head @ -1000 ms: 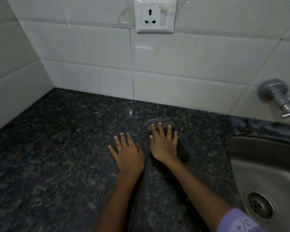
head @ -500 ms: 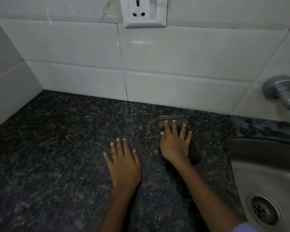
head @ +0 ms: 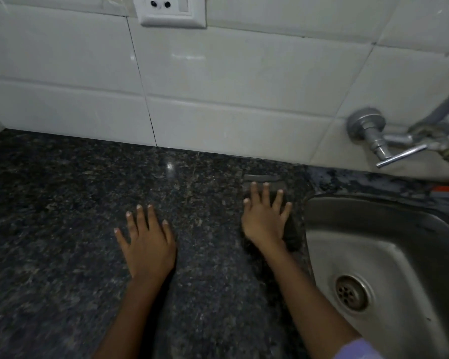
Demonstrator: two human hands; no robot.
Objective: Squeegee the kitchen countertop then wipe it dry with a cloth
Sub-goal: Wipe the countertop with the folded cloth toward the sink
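You have 2 hands down | left hand [head: 147, 243] flat, fingers spread on countertop [head: 49, 216] | right hand [head: 264, 218] spread, pressing 1 dark cloth [head: 290, 233] | 1 sink [head: 373, 229] just beside it

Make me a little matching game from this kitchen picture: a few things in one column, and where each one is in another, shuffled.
Things:
1. left hand
2. dark cloth
3. power socket
4. drain

Places:
A. in the bottom of the steel sink
B. on the white tiled wall, at the top
C. flat on the bare granite countertop
D. under the right hand, beside the sink's rim

Pairs: 1-C, 2-D, 3-B, 4-A
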